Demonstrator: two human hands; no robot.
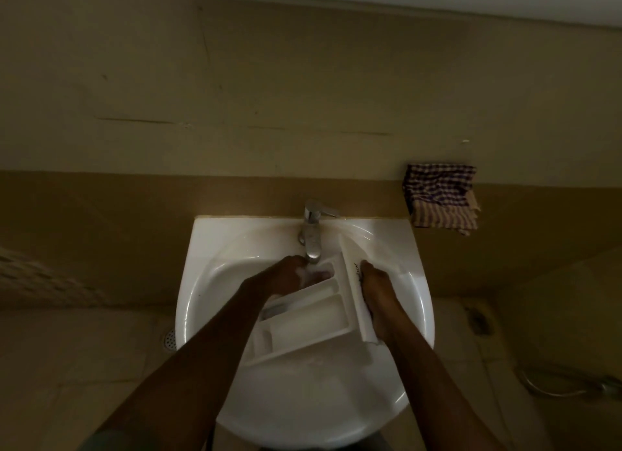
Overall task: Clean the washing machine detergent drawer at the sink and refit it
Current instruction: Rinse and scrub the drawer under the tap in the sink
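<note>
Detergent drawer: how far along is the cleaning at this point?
Done: the detergent drawer is out and in the sink. In hand: the right hand grips its front panel while the left hand works in a compartment under the tap, suds showing. Left: rinsing and refitting; no washing machine is in view.

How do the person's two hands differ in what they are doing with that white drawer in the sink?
The left hand reaches inside the detergent drawer, into the far compartment below the faucet. The right hand is outside it, gripping the front panel. The left hand has foam on it; none shows on the right hand. Both touch the same drawer over the sink.
</note>
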